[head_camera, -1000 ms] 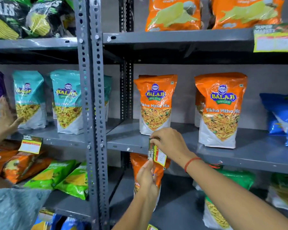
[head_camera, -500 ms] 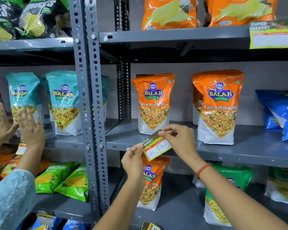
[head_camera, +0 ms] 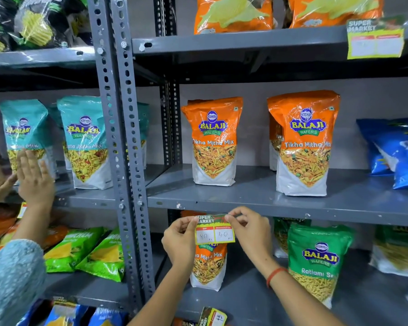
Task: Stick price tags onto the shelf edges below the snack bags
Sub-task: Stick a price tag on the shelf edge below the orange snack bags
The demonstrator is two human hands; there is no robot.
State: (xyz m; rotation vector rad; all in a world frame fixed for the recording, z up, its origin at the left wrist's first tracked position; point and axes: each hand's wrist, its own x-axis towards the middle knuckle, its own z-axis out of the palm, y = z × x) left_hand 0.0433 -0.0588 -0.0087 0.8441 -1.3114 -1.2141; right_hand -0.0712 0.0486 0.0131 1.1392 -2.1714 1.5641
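Note:
A yellow and green price tag (head_camera: 214,229) marked 80 and 40 is held flat and level against the front edge of the grey middle shelf (head_camera: 316,214). My left hand (head_camera: 180,238) pinches its left side and my right hand (head_camera: 250,228) pinches its top right corner. The tag sits right below an orange Tikha Mitha Mix bag (head_camera: 213,142) standing on that shelf. A second orange bag (head_camera: 304,142) stands further right. Another tag (head_camera: 375,40) is stuck on the upper shelf edge at the right.
Another person's two hands (head_camera: 33,180) and light blue sleeve (head_camera: 12,278) press at the left shelf bay near the teal bags (head_camera: 85,142). A perforated grey upright (head_camera: 120,149) divides the bays. Blue bags (head_camera: 396,151) lie at the right, a green bag (head_camera: 318,262) below. A loose tag (head_camera: 212,316) lies at the bottom.
The tag has turned from edge-on and tilted to flat and level against the shelf edge. My left hand rose to its left side. The other person's second hand came up at the left.

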